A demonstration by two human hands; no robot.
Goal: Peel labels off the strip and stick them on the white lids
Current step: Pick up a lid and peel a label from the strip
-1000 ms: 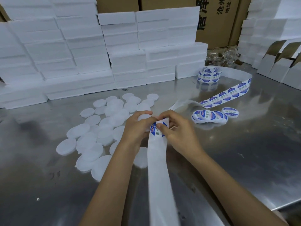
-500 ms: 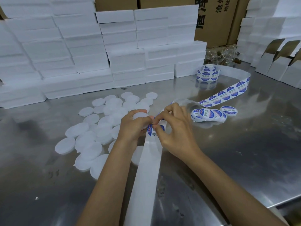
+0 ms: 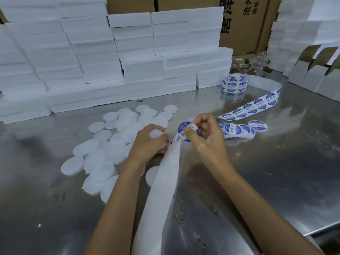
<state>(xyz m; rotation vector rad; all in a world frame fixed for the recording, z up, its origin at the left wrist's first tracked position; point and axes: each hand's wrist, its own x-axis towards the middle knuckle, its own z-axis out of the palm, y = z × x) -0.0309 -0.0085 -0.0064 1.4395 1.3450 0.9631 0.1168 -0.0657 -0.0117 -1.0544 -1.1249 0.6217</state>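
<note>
My right hand (image 3: pixel 206 137) pinches a round blue-and-white label (image 3: pixel 187 132) between thumb and fingers; the thumb tip sits on the label's middle, and the label is lifted clear of the table, tilted, with its lower edge just at the top of the strip (image 3: pixel 161 183). I can't tell whether that edge is stuck to the backing or fully free. My left hand (image 3: pixel 147 142) is curled around a white lid (image 3: pixel 155 133), with only the lid's rim showing above the knuckles. That hand sits just left of the label, touching the strip's upper end.

The empty white backing runs from between my hands down toward me and off the near edge of the metal table (image 3: pixel 276 172). Behind my right hand, the printed part of the strip (image 3: pixel 257 106) curves away to the right and loops back to a label roll (image 3: pixel 233 85) standing near the foam boxes (image 3: pixel 143 52).

Labeled lids (image 3: pixel 239 130) lie in a small overlapping cluster just right of my right hand. Bare lids (image 3: pixel 117 137) are spread in a loose pile left of my left hand, some overlapping, and one lies partly under the strip near my left forearm.

Open white cartons (image 3: pixel 312 70) stand at far right, cardboard boxes (image 3: pixel 242 21) behind.
</note>
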